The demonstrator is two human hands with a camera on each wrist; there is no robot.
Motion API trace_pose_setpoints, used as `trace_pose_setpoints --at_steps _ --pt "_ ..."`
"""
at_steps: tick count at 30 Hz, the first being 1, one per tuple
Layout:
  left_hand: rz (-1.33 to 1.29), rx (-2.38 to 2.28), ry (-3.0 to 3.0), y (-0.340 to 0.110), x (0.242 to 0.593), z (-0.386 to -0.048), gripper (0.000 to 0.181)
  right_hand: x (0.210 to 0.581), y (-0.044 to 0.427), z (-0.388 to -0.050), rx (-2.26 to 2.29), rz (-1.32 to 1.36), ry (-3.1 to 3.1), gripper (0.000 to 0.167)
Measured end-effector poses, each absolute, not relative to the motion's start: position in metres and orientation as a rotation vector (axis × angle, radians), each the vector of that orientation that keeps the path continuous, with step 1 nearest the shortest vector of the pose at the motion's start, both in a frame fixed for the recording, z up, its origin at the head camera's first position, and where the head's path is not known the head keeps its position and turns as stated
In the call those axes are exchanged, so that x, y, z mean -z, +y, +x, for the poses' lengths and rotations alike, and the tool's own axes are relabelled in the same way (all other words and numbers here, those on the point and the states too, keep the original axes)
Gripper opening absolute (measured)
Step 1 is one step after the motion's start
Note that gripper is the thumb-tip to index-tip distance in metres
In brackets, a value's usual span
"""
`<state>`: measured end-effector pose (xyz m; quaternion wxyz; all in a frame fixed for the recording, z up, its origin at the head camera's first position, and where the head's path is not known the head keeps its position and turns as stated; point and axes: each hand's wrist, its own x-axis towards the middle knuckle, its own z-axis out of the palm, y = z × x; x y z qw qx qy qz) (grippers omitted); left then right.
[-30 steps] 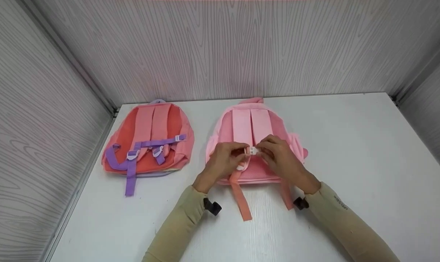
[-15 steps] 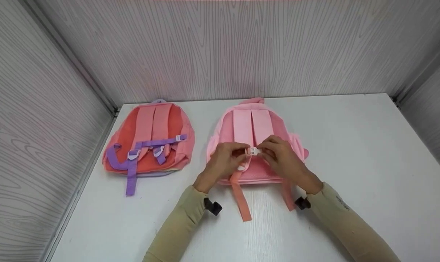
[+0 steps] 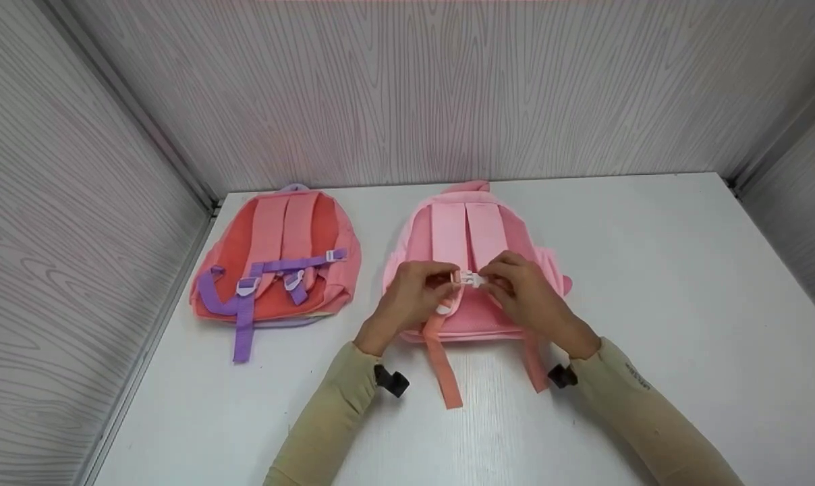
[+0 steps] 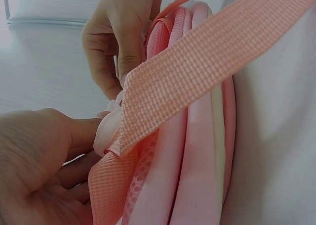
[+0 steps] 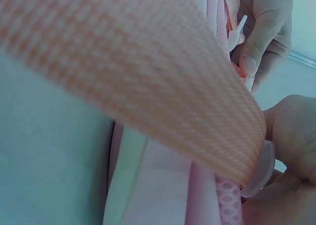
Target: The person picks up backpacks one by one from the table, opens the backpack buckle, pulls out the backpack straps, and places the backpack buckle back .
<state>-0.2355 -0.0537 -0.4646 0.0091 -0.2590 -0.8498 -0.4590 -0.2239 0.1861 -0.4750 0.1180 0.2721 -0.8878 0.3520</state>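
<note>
Buckle (image 3: pixel 470 279) has drawn out longer, so it seems partly undone; my left hand (image 3: pixel 413 291) and right hand (image 3: pixel 530 297) pinch its ends.

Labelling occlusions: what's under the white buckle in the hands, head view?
The pink backpack: pale shoulder straps show above the white buckle, darker mesh below. The patch directly beneath is covered; the left hand and right hand hide more on either side.

Khaki left sleeve (image 3: pixel 326 418), khaki right sleeve (image 3: pixel 650 415) with small dark lettering (image 3: pixel 637 376), black device (image 3: pixel 392 381) at each wrist
</note>
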Motion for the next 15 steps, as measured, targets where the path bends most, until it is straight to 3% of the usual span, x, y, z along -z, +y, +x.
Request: trace_pose_setpoints --at_steps 15 --pt "-0.826 1.414 -2.641 -0.0531 0.4658 -0.2368 0.019 0.4797 0.1835 -0.2229 -0.994 0.851 -2.656 0.022"
